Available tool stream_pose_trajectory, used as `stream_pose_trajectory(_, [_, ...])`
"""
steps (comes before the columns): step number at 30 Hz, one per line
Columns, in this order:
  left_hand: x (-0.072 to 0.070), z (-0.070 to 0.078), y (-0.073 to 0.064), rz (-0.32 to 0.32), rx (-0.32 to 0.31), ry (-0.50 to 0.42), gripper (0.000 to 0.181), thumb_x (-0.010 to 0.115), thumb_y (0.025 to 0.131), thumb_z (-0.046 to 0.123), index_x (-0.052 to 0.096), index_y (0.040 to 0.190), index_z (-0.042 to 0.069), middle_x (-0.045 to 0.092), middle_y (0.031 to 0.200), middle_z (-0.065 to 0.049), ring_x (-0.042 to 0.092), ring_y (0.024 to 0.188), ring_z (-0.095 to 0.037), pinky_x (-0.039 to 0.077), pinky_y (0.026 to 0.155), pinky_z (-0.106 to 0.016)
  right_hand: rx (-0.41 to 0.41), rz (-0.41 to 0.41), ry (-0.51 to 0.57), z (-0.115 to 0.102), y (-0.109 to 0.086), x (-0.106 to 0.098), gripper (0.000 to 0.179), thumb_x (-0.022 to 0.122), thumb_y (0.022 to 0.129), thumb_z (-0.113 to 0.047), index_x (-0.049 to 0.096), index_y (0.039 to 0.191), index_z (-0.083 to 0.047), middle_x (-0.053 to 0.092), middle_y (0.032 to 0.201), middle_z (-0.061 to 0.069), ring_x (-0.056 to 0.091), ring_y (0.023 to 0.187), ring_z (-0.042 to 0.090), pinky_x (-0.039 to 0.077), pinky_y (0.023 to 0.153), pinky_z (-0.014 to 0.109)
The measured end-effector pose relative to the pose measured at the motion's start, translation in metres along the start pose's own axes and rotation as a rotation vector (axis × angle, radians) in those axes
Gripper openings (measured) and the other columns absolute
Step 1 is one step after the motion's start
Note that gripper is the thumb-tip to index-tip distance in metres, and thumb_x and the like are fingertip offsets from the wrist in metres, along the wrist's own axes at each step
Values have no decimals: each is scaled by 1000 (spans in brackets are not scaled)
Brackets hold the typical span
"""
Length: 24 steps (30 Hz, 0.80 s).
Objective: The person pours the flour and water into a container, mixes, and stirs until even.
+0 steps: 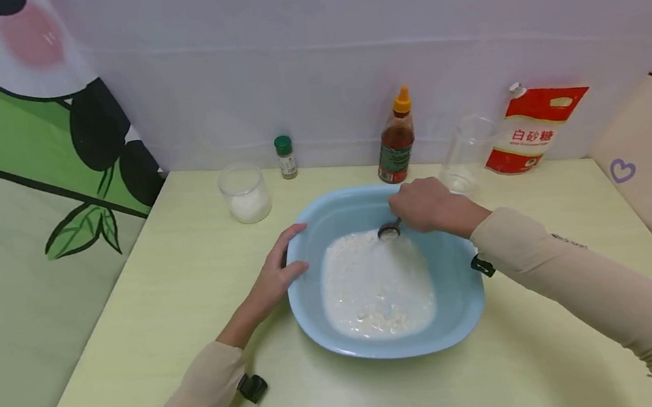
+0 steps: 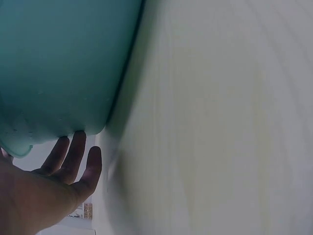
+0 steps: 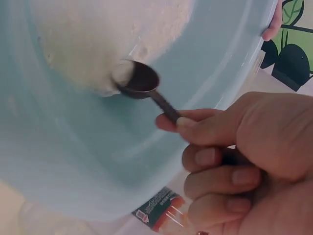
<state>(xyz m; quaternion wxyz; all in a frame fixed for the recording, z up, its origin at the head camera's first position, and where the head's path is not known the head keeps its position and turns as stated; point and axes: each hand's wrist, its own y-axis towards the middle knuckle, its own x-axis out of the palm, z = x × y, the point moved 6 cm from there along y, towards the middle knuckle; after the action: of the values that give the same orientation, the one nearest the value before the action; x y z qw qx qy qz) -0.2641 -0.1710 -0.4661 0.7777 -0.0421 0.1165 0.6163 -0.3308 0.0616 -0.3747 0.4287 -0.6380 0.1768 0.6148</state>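
Note:
A light blue plastic basin point(image 1: 460, 282) holds a milky white liquid with pale lumps point(image 1: 374, 286). My right hand point(image 1: 433, 204) grips a dark measuring spoon point(image 1: 389, 230) by its handle, thumb and forefinger pinching it near the bowl. In the right wrist view the spoon's bowl point(image 3: 143, 78) holds something white and hangs low over the edge of the liquid. At the basin's left side, my left hand point(image 1: 271, 281) holds the rim, thumb and forefinger over it. From the left wrist view, other fingers point(image 2: 73, 156) of that hand reach up to the basin's outer wall.
Along the back of the pale table point(image 1: 203, 302) stand a glass jar with white grains point(image 1: 246, 197), a green-capped shaker point(image 1: 286, 158), an orange-capped sauce bottle point(image 1: 396, 143), a clear empty glass point(image 1: 466, 154) and a red pouch point(image 1: 529, 130). A curtain point(image 1: 322, 80) hangs behind them.

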Motion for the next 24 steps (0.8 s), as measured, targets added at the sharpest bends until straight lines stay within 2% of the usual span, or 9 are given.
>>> stream_pose_trajectory(3, [-1, 1, 0, 7, 2, 1, 70, 55, 85, 5, 35, 152, 12, 26, 162, -17, 38, 136, -40, 37, 108, -55, 17, -52, -62, 3, -5, -1, 14, 56, 94, -5, 60, 81, -10, 45, 67, 3, 43, 60, 19, 34, 52, 30])
stream_pose_trajectory(6, [-2, 1, 0, 9, -5, 8, 70, 55, 85, 5, 35, 152, 12, 26, 162, -16, 38, 136, -40, 37, 108, -55, -32, -170, -53, -3, -9, 3, 14, 58, 94, -7, 61, 81, -10, 47, 69, 1, 43, 63, 17, 35, 55, 29])
stream_pose_trajectory(10, [-2, 0, -1, 11, -12, 9, 70, 54, 86, 4, 35, 152, 12, 26, 162, -16, 39, 135, -40, 37, 108, -54, -185, -352, 113, -23, -11, 16, 14, 60, 96, -10, 72, 90, -13, 63, 81, 0, 48, 71, 13, 40, 63, 25])
stream_pose_trajectory(12, [-2, 0, 0, 8, -13, 10, 70, 54, 86, 5, 35, 152, 13, 27, 162, -17, 40, 134, -40, 39, 106, -53, -266, -390, 215, -35, -10, 20, 16, 62, 95, -9, 76, 96, -15, 69, 91, -1, 52, 76, 10, 43, 67, 23])
stream_pose_trajectory(14, [-2, 0, 0, 4, -11, 10, 70, 54, 86, 5, 34, 152, 13, 27, 161, -17, 40, 133, -40, 41, 105, -53, -327, -363, 275, -45, -6, 20, 18, 61, 96, -9, 78, 100, -14, 73, 97, 1, 55, 78, 11, 46, 69, 23])
stream_pose_trajectory(17, [-2, 0, 0, 4, -12, 8, 70, 54, 86, 5, 34, 152, 13, 26, 162, -16, 40, 134, -40, 41, 105, -53, -335, -224, 261, -52, 1, 12, 18, 61, 96, -9, 78, 103, -13, 74, 102, 1, 60, 81, 12, 50, 71, 26])
stream_pose_trajectory(21, [-2, -1, 1, 4, -12, 12, 69, 55, 86, 5, 34, 152, 13, 27, 162, -17, 40, 134, -41, 43, 103, -52, -228, -34, 116, -46, 11, -1, 16, 65, 93, -8, 77, 101, -14, 74, 98, 1, 61, 79, 17, 51, 66, 30])
stream_pose_trajectory(24, [-1, 0, 2, -2, -4, 21, 70, 55, 86, 5, 35, 152, 12, 27, 161, -18, 41, 133, -42, 44, 102, -52, -139, 19, 28, -35, 13, -6, 13, 65, 91, -7, 75, 96, -13, 71, 89, 3, 57, 73, 19, 48, 59, 32])
